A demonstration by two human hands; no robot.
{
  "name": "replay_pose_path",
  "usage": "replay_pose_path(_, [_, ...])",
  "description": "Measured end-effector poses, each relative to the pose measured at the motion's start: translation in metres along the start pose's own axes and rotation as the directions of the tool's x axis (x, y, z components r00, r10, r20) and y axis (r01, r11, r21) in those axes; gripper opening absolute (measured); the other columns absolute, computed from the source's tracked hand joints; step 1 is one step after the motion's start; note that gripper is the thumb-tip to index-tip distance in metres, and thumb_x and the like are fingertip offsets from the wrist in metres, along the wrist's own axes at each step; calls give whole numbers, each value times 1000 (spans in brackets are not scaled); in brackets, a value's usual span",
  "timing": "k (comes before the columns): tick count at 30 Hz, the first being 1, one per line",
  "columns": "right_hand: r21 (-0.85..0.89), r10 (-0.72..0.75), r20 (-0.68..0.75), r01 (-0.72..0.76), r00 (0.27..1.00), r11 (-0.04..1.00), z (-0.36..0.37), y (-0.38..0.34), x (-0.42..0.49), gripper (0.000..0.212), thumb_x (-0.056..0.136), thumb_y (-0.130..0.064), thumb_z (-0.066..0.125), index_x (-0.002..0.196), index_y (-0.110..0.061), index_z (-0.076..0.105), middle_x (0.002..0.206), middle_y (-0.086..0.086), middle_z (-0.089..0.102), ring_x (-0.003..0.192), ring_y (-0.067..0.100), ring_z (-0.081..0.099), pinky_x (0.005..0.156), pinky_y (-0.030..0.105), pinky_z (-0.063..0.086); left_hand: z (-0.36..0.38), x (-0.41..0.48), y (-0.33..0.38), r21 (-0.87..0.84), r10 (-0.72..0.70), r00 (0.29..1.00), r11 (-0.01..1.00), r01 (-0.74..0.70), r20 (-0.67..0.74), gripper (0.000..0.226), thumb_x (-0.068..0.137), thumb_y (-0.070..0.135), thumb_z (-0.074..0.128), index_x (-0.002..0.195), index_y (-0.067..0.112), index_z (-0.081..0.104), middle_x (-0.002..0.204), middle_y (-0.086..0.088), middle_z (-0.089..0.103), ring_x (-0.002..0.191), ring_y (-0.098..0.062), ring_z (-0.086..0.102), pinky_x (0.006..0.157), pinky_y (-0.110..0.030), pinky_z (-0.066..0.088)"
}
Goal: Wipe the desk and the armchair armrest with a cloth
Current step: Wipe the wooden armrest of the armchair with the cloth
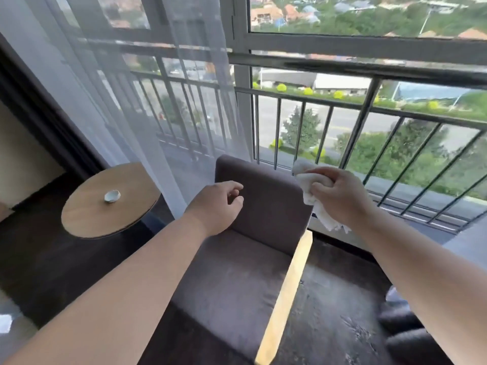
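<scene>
A grey upholstered armchair (247,270) stands below me, its back toward the window. Its light wooden armrest (287,293) runs along the chair's right side. My right hand (340,196) is shut on a crumpled white cloth (311,185), held in the air above the far end of the armrest, beside the chair back. My left hand (218,204) hovers in front of the chair back with fingers loosely curled and holds nothing. A round wooden table (87,214) stands to the left of the chair.
A small pale dish (112,196) sits on the round table. A sheer white curtain (158,114) hangs between table and chair. A window with a metal railing (369,109) is right behind the chair. Dark carpet (332,312) lies to the right.
</scene>
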State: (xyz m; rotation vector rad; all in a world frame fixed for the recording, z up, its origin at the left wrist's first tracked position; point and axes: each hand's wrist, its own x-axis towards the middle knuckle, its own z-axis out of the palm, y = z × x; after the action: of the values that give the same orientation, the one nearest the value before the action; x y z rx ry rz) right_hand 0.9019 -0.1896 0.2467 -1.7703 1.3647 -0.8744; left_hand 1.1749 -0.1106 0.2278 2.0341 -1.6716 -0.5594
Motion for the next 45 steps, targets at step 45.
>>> replay_pose_path(45, [-398, 77, 127, -20, 989, 917, 263, 528, 69, 51, 91, -31, 45, 138, -47, 58, 148, -19, 55, 148, 11, 35, 103, 23, 32, 572, 114, -353, 352, 80, 904, 904, -243, 419, 79, 93, 66, 24, 164, 35, 12, 175, 1, 5, 160, -28, 0, 128, -56, 1])
